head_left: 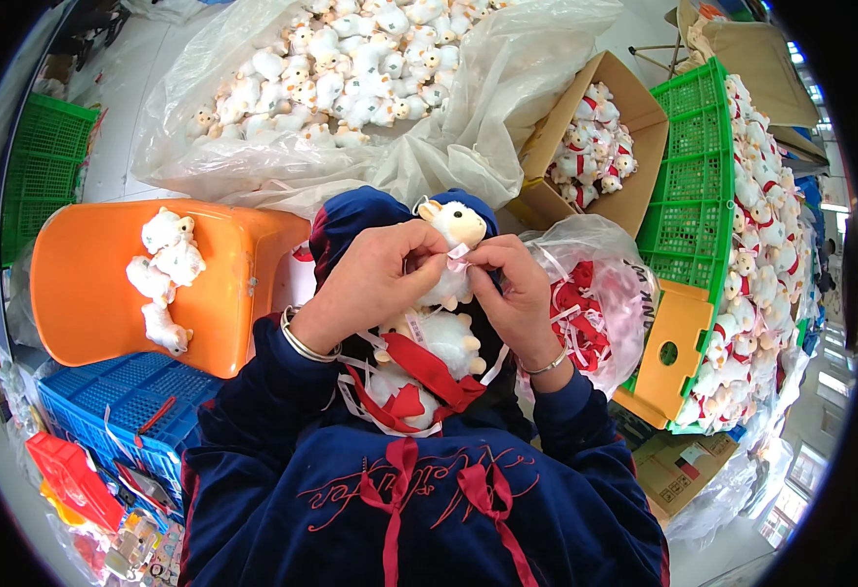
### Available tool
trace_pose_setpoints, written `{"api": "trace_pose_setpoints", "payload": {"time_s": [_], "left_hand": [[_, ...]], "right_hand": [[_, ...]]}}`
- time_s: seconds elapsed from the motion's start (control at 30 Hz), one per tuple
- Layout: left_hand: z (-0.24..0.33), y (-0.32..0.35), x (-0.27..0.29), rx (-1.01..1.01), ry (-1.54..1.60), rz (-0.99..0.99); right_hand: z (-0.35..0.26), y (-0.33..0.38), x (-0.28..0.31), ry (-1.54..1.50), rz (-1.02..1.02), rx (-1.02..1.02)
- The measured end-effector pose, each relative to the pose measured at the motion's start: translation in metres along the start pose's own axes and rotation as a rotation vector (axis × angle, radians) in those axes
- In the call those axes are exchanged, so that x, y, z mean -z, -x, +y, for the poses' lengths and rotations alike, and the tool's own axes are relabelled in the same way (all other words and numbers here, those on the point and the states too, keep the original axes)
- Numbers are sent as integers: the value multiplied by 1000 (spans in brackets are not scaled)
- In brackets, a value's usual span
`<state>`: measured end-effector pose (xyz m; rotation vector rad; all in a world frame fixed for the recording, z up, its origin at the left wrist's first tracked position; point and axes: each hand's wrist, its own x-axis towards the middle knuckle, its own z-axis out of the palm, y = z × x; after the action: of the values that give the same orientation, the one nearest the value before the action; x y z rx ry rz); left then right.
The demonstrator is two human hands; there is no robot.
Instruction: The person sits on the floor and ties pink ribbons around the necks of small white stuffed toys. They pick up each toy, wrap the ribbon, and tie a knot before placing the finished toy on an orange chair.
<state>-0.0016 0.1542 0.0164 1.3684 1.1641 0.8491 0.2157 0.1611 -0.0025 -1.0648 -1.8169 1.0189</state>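
A small white plush lamb (460,223) is upright over my lap, its head turned to the right. At its neck, both hands pinch a thin pale ribbon (459,251). My left hand (382,274) is closed, with thumb and forefinger meeting at the ribbon's left side. From the other side my right hand (519,293) pinches the ribbon between thumb and fingertips. Below, on my lap, are more white plush toys (445,338) with a red cloth piece (419,367) and pale ribbons lying across them. My fingers partly hide the held lamb's body.
An orange chair (87,284) at left carries several plush lambs. Ahead is a large plastic sheet (194,157) heaped with them. To the right stand a clear bag (624,284) of red pieces, a cardboard box (649,127) and a green crate (688,176). A blue crate (87,391) is lower left.
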Motion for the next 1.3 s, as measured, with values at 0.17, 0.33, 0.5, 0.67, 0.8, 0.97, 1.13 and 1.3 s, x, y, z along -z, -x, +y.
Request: {"api": "trace_pose_setpoints", "payload": {"time_s": [0.17,0.33,0.5,0.67,0.8,0.97,1.13,1.3], "left_hand": [[5,-2,-8,6,27,35],[-1,-5,-16,22,75,48],[4,-6,-12,-92,-6,21],[0,-8,-10,-100,-73,3],[0,-9,-11,-91,-39,9],[5,-9,-12,-106,-62,15],[-4,-8,-15,-84,-34,32],[-5,-8,-16,-95,1,45]], "right_hand": [[-1,-2,4,-22,-19,31],[3,-2,6,-80,-42,17],[11,1,5,-213,-45,-98],[10,1,4,-271,-53,-180],[7,1,4,-336,-55,-257],[12,5,4,-410,-50,-312],[8,3,6,-411,-85,-348],[5,1,3,-606,54,-356]]}}
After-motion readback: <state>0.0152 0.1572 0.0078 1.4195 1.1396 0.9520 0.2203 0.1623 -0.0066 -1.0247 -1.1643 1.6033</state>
